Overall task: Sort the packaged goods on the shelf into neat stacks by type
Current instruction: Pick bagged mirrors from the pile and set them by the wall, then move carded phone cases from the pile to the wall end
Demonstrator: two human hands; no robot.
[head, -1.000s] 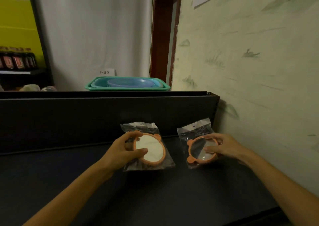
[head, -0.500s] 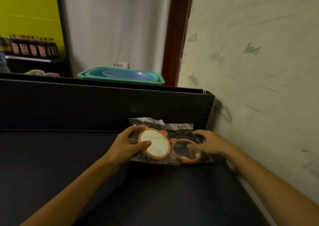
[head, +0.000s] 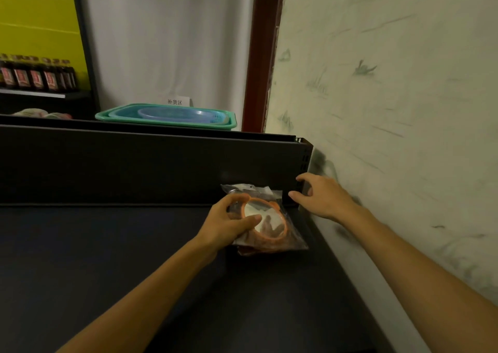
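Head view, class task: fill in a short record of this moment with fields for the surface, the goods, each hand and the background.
surface: dark flat shelf beside a pale patterned wall
goods: orange-rimmed round mirror in a clear plastic bag, lying on another similar bag
left hand: grips the top mirror's rim
right hand: hovers by the shelf's back corner, fingers loosely curled, holding nothing
background: green plastic tray holding a blue basket

This looks like a small shop's stockroom. A dark metal display shelf (head: 134, 258) stands against a wall, a row of labelled bottles (head: 37, 76) lines another shelf, and a printed sign (head: 177, 101) sits behind stacked plastic baskets (head: 167, 117).
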